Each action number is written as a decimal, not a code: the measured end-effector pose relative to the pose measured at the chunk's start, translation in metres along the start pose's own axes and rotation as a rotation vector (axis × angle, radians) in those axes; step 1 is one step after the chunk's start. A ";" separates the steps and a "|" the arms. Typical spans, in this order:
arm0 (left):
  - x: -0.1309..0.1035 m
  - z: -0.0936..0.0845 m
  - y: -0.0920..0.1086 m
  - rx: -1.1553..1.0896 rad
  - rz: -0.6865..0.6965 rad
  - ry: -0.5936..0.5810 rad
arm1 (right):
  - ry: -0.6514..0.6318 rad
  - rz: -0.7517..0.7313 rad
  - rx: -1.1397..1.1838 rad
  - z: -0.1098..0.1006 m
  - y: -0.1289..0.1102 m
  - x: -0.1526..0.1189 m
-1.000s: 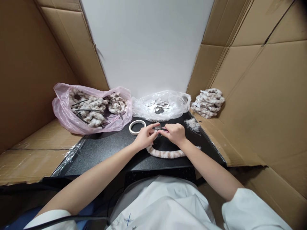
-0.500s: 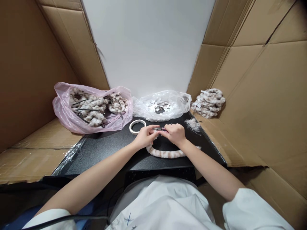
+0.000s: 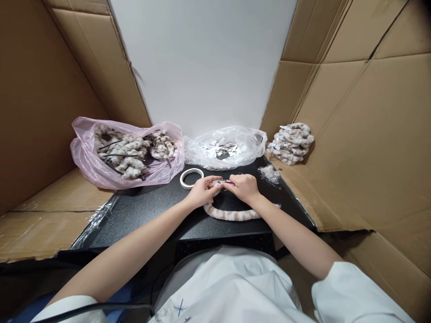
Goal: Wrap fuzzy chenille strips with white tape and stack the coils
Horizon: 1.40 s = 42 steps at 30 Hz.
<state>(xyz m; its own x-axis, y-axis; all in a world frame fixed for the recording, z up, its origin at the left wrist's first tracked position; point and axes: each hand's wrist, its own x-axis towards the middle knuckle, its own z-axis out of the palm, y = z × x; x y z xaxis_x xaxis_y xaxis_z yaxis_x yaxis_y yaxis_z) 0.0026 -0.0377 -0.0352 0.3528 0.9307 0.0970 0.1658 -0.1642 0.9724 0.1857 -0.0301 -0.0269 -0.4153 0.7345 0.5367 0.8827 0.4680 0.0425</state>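
My left hand (image 3: 201,193) is closed, pinching one end of a curved fluffy strip (image 3: 234,216) with white and beige bands. The strip loops down from these fingers along the black tabletop and passes beneath my right forearm. Facing it, my right hand (image 3: 245,187) is wrapped round a small tool (image 3: 223,181) with a shiny metal front and a dark purplish handle. Its metal part reaches to my left fingertips; its exact kind is too small to make out. Just left of my left hand lies a roll of whitish tape (image 3: 182,179).
A pink plastic bag (image 3: 84,154) of fluffy strips stands at the back left. Behind my hands is a clear bag (image 3: 254,146) with metal pieces. More fluffy loops (image 3: 292,143) and a tuft of loose fluff (image 3: 269,174) are on the right. Cardboard walls (image 3: 363,143) enclose both sides.
The whole view has shifted slightly. Both hands keep their grip, and the metal part of the tool catches more light at my left fingertips.
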 end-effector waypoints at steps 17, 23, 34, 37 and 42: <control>0.003 -0.003 0.004 0.254 0.273 0.020 | 0.013 0.253 0.534 0.002 0.000 0.001; 0.003 0.000 0.002 0.223 0.277 -0.025 | 0.008 0.247 0.696 0.007 -0.001 0.001; -0.001 0.002 0.004 0.346 0.346 -0.059 | -0.012 0.217 0.754 0.005 -0.008 0.000; 0.001 0.002 0.002 0.352 0.353 -0.050 | 0.003 0.223 0.761 0.006 -0.009 0.000; 0.003 0.002 0.001 0.353 0.351 -0.035 | 0.034 0.249 0.797 0.010 -0.011 0.001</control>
<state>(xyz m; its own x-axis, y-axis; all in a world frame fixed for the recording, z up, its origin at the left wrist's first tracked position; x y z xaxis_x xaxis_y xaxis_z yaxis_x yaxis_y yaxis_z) 0.0060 -0.0357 -0.0348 0.4732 0.7888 0.3924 0.3313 -0.5720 0.7503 0.1733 -0.0296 -0.0358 -0.2110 0.8532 0.4770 0.5225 0.5108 -0.6827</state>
